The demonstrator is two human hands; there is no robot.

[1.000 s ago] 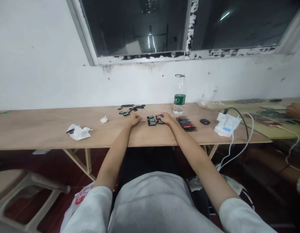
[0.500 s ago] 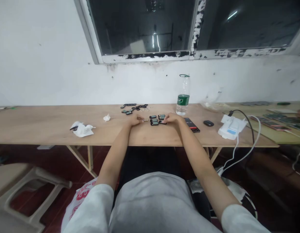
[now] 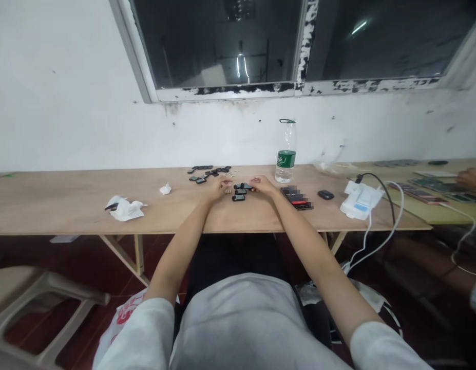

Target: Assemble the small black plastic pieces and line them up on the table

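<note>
My left hand [image 3: 220, 188] is over the table with its fingers bent together; whatever they may hold is too small to make out. Just beside its fingertips are several tiny beige pieces [image 3: 228, 191]. My right hand [image 3: 263, 185] has its fingertips closed at the end of a small black part [image 3: 245, 186] with a grey-green face. Below that part, similar black parts [image 3: 239, 197] lie in a short column between my hands. Farther back, a loose group of dark parts [image 3: 201, 180] is spread out, with small pale bits [image 3: 233, 173] near it.
A water bottle [image 3: 285, 163] stands behind my right hand. To the right are a phone [image 3: 293, 197], a black oval object [image 3: 325, 195] and a white power strip [image 3: 361, 199] with cables. Crumpled tissues [image 3: 126, 209] lie left. Another person's hand [image 3: 471, 180] is at the far right.
My right hand has shifted left and slightly away from me, and the black parts near it now sit by the column. My left hand has risen a little. The view has turned slightly.
</note>
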